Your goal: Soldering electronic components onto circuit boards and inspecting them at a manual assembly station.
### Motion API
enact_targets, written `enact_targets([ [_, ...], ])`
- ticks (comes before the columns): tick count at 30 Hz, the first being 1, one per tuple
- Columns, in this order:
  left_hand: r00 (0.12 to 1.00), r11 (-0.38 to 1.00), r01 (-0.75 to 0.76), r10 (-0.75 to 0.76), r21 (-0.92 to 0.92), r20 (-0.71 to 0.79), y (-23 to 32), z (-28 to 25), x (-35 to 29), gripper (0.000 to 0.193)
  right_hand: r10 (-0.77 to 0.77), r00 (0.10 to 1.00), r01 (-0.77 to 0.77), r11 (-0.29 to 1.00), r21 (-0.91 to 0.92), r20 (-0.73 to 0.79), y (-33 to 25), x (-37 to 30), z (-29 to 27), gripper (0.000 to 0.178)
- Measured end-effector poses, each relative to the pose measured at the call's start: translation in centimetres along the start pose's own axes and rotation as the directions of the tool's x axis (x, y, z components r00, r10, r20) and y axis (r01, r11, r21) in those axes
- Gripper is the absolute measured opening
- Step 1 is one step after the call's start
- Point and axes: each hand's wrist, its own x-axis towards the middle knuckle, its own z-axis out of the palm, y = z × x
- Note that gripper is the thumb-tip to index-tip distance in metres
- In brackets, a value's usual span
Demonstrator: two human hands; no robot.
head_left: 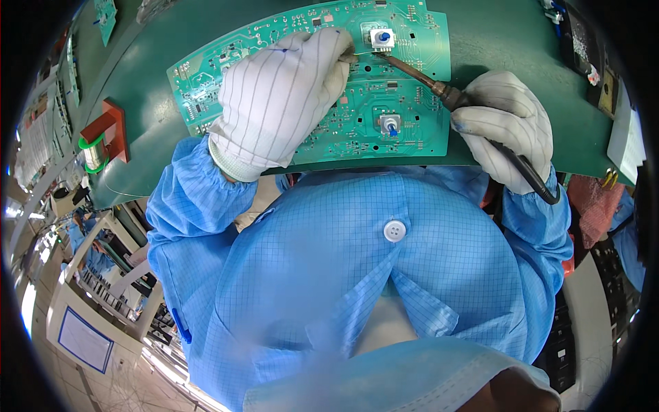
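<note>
A large green circuit board panel [425, 141] lies on the table before me, and on it sit two white square components with blue shafts, an upper one [382, 38] and a lower one [390, 125]. My left hand [281, 99], in a white striped glove, rests over the board, its fingers pinched on a thin solder wire [364, 53]. The wire reaches the lower edge of the upper component. My right hand [508, 123], also gloved, grips a soldering iron [446, 94] by its dark handle. The iron's tip meets the board close to the wire's end.
A solder spool [95, 155] with green rims sits by a red stand [110, 130] on the left of the green table [147, 89]. Small boards lie at the far left. Dark trays [576, 41] and white paper [626, 137] are at the right.
</note>
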Motion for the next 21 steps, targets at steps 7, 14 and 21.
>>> enact_targets([
  [7,0.998,1.000,0.022,-0.022,0.007,0.054,-0.13,-0.14,-0.07,0.018,0.021,1.000,-0.021,1.000,0.011,0.019,0.05,-0.30,0.24,0.035],
  [14,0.999,0.999,-0.044,0.044,0.028,0.009,-0.33,0.02,-0.09,0.017,-0.009,1.000,0.009,1.000,-0.025,0.026,0.14,-0.62,0.54,0.038],
  [21,0.999,0.995,0.009,-0.013,0.095,0.035,0.12,-0.04,0.03,0.017,-0.023,1.000,0.023,1.000,-0.017,0.008,0.10,-0.48,0.71,0.040],
])
